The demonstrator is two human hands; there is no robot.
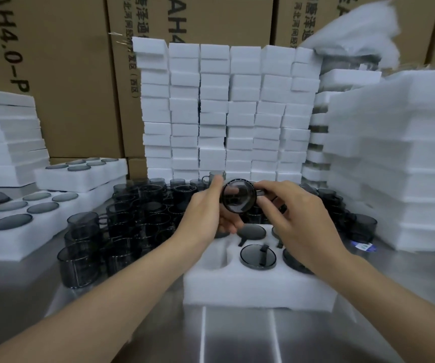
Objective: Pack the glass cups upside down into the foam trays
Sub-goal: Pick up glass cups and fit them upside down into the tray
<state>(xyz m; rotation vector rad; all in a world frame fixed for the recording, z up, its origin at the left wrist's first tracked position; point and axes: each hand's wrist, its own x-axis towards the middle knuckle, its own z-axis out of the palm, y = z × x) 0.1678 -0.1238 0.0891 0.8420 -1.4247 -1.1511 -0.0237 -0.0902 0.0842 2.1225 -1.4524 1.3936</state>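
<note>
Smoked-glass cup (238, 196) is held up in both hands over the foam tray (259, 286), its round face turned twd the camera; can't tell if that's the base or the mouth. Left hand (207, 210) is curled round the cup's left side and underneath, thumb up by the rim. Right hand (299, 213) pinches the right edge w/ thumb and fingertips, about where the handle seems to stick out.

Tray sits on the steel tabletop (237, 339) right in front. Several pockets already hold cups base-up, e.g. the seated cup (257, 255) w/ its handle lying in a slot. One empty pocket (217, 259) shows at front left, prob the next target.

To do this step well: turn the cup mouth-down first, then line the handle up w/ the pocket's slot before lowering. Go in straight, not tilted, so the rim doesn't dig into the foam. Press lightly till it sits level w/ its neighbours.

Loose cups (122, 231) crowd the tabletop just left of the tray, so keep the left elbow clear of them.
</note>
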